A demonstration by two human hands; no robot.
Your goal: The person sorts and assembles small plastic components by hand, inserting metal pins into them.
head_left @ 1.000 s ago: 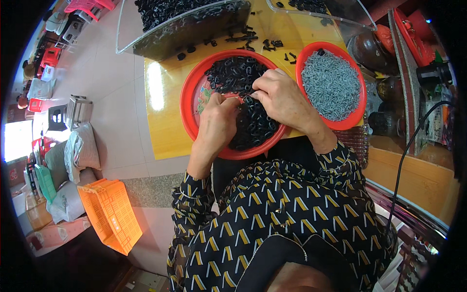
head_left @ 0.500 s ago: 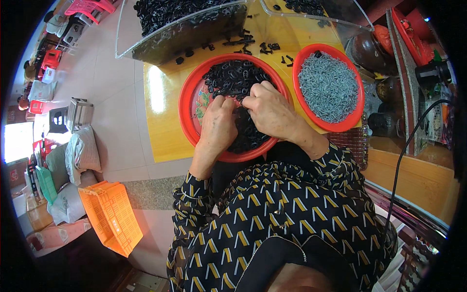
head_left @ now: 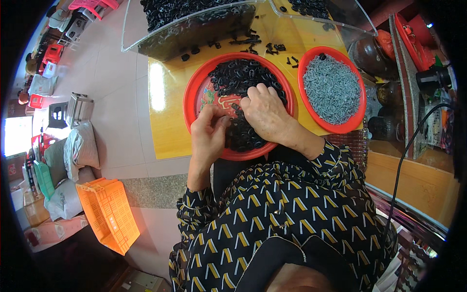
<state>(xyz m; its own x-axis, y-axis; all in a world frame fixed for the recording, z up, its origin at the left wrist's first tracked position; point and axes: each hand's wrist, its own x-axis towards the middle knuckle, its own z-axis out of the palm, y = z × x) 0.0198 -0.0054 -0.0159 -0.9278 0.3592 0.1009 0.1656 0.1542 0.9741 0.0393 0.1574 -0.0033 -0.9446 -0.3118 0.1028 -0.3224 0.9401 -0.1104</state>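
Note:
A round red tray (head_left: 190, 80) holds many small black plastic parts (head_left: 243, 73), and its patterned bottom shows through between them. Over the tray's left half is my left hand (head_left: 208, 134), thumb and forefinger close together on a small black plastic part (head_left: 230, 118). My right hand (head_left: 267, 111) is curled, knuckles up, above the parts on the tray's right side. Its fingertips are turned under, so what they pinch is hidden. Right of the tray, a red oval dish (head_left: 361, 104) is filled with silvery screws (head_left: 333, 90), with one black piece on top.
Clear plastic bins (head_left: 194, 29) of black parts stand at the table's far side. Loose black pieces (head_left: 276, 47) lie on the yellow table (head_left: 165, 131). An orange crate (head_left: 109, 214) sits at the lower left. A black cable (head_left: 401, 160) hangs on the right.
My left hand has drawn away from the right one, toward the left and nearer to me, and turned so the thumb shows. My right hand stays near the same spot. The view shifted slightly.

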